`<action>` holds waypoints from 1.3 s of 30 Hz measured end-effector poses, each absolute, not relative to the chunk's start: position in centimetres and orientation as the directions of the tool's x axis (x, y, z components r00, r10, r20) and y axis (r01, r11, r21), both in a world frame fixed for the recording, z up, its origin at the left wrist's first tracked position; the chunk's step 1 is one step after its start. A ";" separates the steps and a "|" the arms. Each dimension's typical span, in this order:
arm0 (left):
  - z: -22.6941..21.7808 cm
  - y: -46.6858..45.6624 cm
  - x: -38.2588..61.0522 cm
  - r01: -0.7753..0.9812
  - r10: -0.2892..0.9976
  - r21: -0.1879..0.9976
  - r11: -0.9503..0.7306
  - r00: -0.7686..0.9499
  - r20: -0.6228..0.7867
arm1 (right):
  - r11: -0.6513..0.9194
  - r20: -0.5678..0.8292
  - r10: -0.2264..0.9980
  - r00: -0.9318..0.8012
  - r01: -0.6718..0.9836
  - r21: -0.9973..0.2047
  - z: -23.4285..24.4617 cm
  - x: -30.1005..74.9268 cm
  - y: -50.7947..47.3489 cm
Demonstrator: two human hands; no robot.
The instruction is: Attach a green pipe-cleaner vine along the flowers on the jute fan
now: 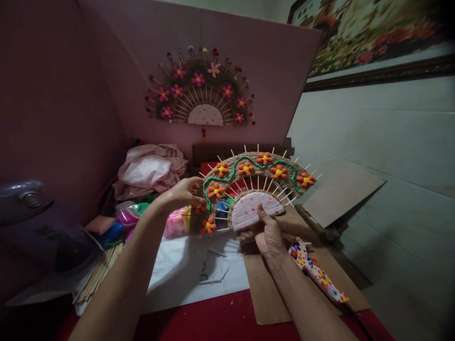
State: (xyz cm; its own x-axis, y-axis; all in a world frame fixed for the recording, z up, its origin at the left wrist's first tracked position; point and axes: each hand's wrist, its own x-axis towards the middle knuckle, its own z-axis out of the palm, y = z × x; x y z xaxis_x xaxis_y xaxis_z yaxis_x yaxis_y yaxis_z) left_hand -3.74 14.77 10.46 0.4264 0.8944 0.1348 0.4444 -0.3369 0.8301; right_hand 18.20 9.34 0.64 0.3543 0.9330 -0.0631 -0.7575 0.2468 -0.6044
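A half-round decorative fan (263, 171) of twine wound over wooden sticks is held up, tilted, above the table. Orange flowers with yellow centres and a wavy green cord run along its twine band. My right hand (269, 237) grips the bottom edge, its thumb on the spotted half-circle base (249, 208) and its other fingers hidden behind. At the left end of the band, my left hand (188, 193) closes its thumb and fingers on the fan's edge. A flower-covered glue gun (318, 274) lies on cardboard (265, 289) beside my right forearm.
A similar fan (205, 115) with pink flowers hangs on the pink board behind. Crumpled spotted cloth (151, 166), bagged coloured material (126, 213) and wooden sticks (101, 272) sit at left. White paper (170, 270) covers part of the red tabletop (199, 319). A grey panel (341, 189) leans right.
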 end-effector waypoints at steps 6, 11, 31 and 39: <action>9.8 14.9 -3.1 0.469 0.901 0.823 -0.320 0.420 0.111 | 0.254 -0.059 0.934 0.351 -0.775 -0.579 0.6 18.2 9.4; 9.5 14.9 -2.5 0.453 0.907 0.839 -0.300 0.408 0.104 | 0.261 -0.063 0.934 0.352 -0.790 -0.555 0.8 18.1 9.3; 10.2 15.4 -3.2 0.256 0.952 0.918 -0.303 0.113 0.283 | 0.186 -0.156 0.939 0.306 -0.835 -0.518 0.9 18.0 9.4; 10.1 16.8 -3.8 0.217 0.785 0.845 -0.489 -0.313 0.535 | 0.253 -0.107 0.934 0.342 -0.841 -0.479 0.7 18.0 9.8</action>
State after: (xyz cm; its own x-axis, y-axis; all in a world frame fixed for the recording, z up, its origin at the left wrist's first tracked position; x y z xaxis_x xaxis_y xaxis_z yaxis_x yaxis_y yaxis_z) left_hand -3.79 16.81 10.12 -0.3125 0.7850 0.5349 0.2168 -0.4893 0.8447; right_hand 18.02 9.84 0.69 0.3419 0.9336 -0.1069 -0.8407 0.2530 -0.4787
